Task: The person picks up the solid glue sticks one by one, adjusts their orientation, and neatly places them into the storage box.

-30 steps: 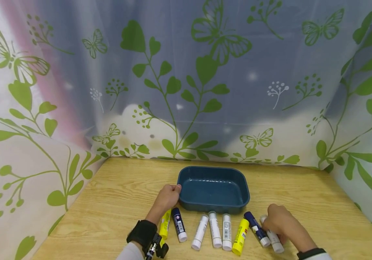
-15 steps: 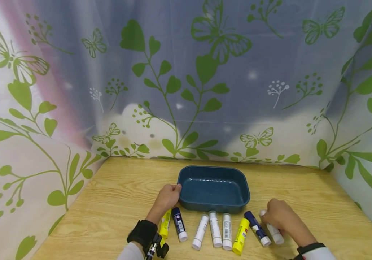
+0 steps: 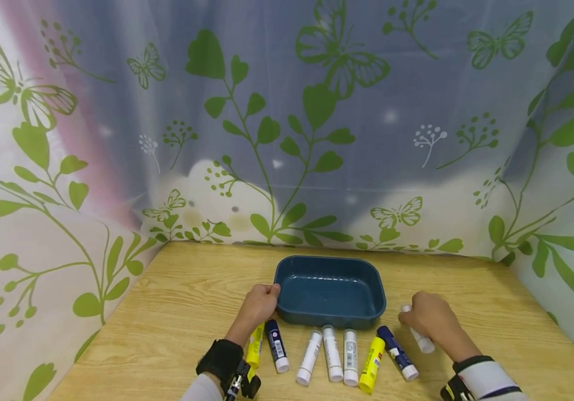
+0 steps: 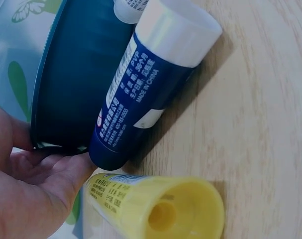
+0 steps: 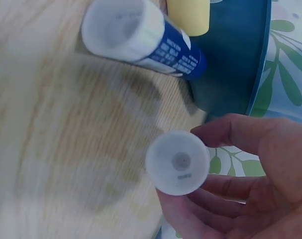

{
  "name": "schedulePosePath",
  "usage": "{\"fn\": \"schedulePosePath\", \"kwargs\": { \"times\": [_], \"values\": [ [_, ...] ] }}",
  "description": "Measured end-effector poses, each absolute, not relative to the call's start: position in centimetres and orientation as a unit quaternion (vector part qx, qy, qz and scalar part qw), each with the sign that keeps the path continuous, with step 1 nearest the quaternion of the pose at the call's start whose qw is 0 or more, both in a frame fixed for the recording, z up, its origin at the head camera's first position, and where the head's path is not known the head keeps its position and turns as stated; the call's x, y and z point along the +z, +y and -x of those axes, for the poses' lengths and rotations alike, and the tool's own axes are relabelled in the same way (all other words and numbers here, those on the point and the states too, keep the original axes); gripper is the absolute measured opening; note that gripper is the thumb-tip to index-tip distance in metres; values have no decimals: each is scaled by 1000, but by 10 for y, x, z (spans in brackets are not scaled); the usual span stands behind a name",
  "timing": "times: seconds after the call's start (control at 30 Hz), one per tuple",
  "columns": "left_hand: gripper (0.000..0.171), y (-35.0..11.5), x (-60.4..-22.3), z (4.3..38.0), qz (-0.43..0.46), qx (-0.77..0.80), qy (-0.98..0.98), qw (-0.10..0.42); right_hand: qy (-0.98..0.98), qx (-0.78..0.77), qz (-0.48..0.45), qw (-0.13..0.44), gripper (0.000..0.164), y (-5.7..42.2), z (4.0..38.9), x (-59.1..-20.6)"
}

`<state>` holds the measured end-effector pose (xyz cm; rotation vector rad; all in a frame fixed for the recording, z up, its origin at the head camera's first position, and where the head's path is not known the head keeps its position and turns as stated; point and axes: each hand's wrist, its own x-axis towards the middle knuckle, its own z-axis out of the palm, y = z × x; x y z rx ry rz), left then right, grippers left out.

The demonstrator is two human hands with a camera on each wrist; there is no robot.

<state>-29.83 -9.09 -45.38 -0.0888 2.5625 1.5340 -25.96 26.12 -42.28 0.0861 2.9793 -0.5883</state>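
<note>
My left hand (image 3: 258,303) pinches the left wall of a dark teal plastic tray (image 3: 330,322), thumb at the rim and fingers outside; the left wrist view shows the hand (image 4: 36,184) at its corner. To the tray's right, my right hand (image 3: 432,317) holds a white glue stick (image 3: 422,341) between thumb and fingers. Its round white end (image 5: 176,163) faces the camera in the right wrist view. Beside it lies a blue glue stick (image 3: 397,352) with a white end. By my left wrist are a yellow glue stick (image 3: 255,346) and a blue glue stick (image 3: 277,346).
In front of the tray lie several more glue sticks: white ones (image 3: 309,358) (image 3: 332,353) (image 3: 350,357) and a yellow one (image 3: 372,365). All rest on a wood-grain table (image 3: 191,278). A patterned curtain (image 3: 287,139) encloses the back and sides.
My right hand has moved away from me, lifting the white glue stick out of the row beside the blue one. My left hand and the tray have stayed put.
</note>
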Motion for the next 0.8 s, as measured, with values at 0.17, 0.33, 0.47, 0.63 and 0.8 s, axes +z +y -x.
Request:
{"fn": "schedulePosePath", "kwargs": {
  "times": [0.17, 0.33, 0.47, 0.63, 0.8],
  "values": [
    [42, -91, -454, 298, 29, 516, 853, 77, 981, -189, -21, 26, 28, 262, 264, -421],
    [41, -91, -454, 299, 30, 517, 852, 75, 980, -195, -23, 21, 28, 263, 268, -418],
    [41, -91, -454, 300, 28, 516, 853, 73, 980, -195, -25, 18, 28, 265, 271, -417],
    [41, -91, -454, 301, 34, 516, 853, 76, 982, -188, -10, -12, 29, 263, 277, -412],
    [41, -91, -454, 300, 35, 515, 853, 78, 984, -173, 17, -31, 30, 260, 284, -405]
  ]
}}
